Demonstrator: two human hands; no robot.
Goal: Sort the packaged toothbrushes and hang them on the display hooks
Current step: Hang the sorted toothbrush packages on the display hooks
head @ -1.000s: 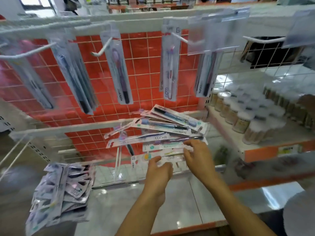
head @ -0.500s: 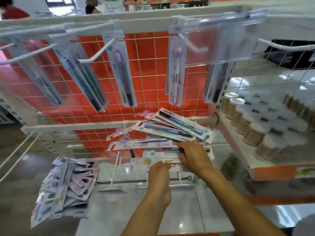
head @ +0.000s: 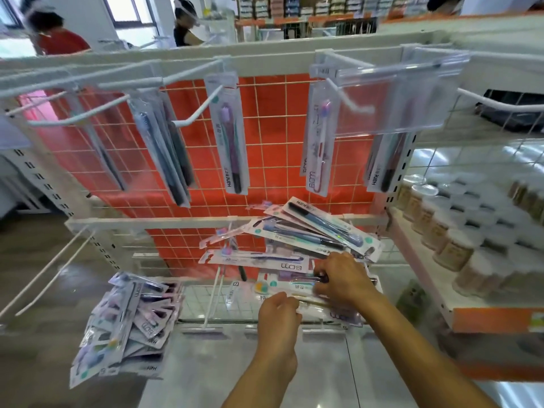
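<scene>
A fan of packaged toothbrushes (head: 312, 231) lies across the lower white hooks in the middle of the rack. My right hand (head: 343, 279) reaches into the fan's lower part and pinches a flat pack (head: 303, 281) between fingers and thumb. My left hand (head: 278, 315) sits just below it, fingers curled on the edge of a pack (head: 329, 313) at the bottom of the pile. More packs hang on the upper hooks: a purple brush (head: 228, 134), a pink-headed one (head: 319, 142) and dark ones (head: 164, 151). A heap of packs (head: 129, 322) hangs at lower left.
Bare white hooks (head: 194, 117) jut toward me from the top rail and long ones (head: 53, 272) at lower left. Clear price holders (head: 388, 95) hang at upper right. Jars (head: 447, 240) fill the shelf on the right. Two people stand behind the rack.
My right hand has slid down from the upper packs into the lower part of the fan and closed on a pack. The camera has tilted up, showing more of the top rail.
</scene>
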